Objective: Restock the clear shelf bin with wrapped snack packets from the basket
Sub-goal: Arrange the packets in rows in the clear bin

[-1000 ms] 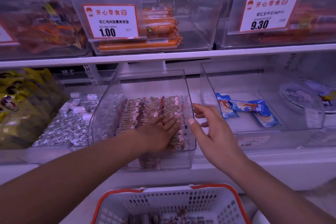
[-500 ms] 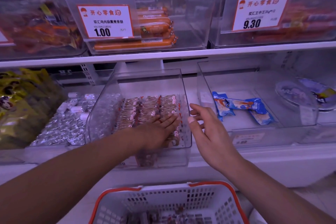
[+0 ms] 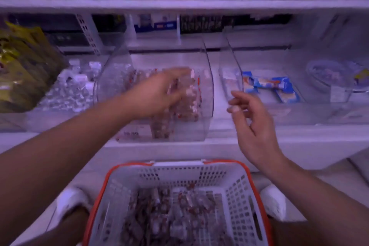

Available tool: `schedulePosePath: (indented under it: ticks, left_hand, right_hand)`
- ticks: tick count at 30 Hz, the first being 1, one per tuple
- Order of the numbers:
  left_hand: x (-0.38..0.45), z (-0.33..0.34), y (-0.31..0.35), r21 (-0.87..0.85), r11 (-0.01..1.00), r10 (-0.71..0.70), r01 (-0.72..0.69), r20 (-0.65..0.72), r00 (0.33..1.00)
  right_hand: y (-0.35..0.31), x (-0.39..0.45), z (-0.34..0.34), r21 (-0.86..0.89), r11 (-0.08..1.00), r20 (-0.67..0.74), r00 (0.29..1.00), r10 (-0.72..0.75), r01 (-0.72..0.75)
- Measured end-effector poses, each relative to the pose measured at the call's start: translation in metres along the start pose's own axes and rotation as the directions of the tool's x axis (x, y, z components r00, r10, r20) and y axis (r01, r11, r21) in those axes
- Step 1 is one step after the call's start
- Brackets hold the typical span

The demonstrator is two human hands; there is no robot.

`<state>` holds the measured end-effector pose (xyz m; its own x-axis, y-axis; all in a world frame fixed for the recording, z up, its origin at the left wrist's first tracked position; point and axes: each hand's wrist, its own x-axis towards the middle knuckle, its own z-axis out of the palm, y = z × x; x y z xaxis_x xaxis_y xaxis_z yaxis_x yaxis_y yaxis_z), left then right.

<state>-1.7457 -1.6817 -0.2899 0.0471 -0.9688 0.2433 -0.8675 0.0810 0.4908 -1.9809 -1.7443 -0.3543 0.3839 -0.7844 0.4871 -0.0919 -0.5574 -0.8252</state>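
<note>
With the left hand [image 3: 159, 94] blurred over the clear bin [image 3: 207, 106], its hold untellable, and the right hand [image 3: 253, 128] loosely open and empty, snack packets [image 3: 175, 215] in the basket [image 3: 179, 171] are being risked by spilling at the rim.

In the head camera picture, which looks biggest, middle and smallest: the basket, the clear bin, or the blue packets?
1. basket, though it is nearest the camera
2. clear bin
3. blue packets, plainly smallest

Clear glossy plastic bin [image 3: 207, 94], perforated plastic basket [image 3: 239, 195]
</note>
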Motion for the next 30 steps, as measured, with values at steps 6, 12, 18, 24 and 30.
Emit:
schedulePosePath:
  ticks: [6, 12, 18, 24, 30]
  left_hand:
    - [-0.149, 0.090, -0.023, 0.171, 0.923, 0.379, -0.344, -0.248, 0.892]
    - [-0.228, 0.215, -0.103, 0.378, 0.926, -0.205, -0.007, 0.517, 0.831]
    - [-0.239, 0.302, -0.146, 0.314, 0.911, -0.408, 0.268, 0.584, 0.702]
    - [-0.236, 0.346, -0.140, 0.430, 0.898, -0.379, 0.094, 0.647, 0.661]
    - [-0.243, 0.357, -0.134, 0.412, 0.905, -0.235, -0.103, 0.688, 0.686]
  right_hand:
    - [0.073, -0.102, 0.008, -0.336, 0.938, 0.410, 0.883, 0.228, -0.087]
    - [0.192, -0.194, 0.029, -0.808, 0.584, 0.568, 0.159, 0.807, -0.078]
    - [0.256, -0.219, 0.112, -0.850, 0.382, 0.297, 0.267, 0.917, -0.364]
    - [0.263, -0.254, 0.177, -0.899, 0.341, 0.220, 0.391, 0.894, -0.274]
    - [0.262, -0.260, 0.166, -0.895, 0.444, 0.415, 0.430, 0.802, 0.038]
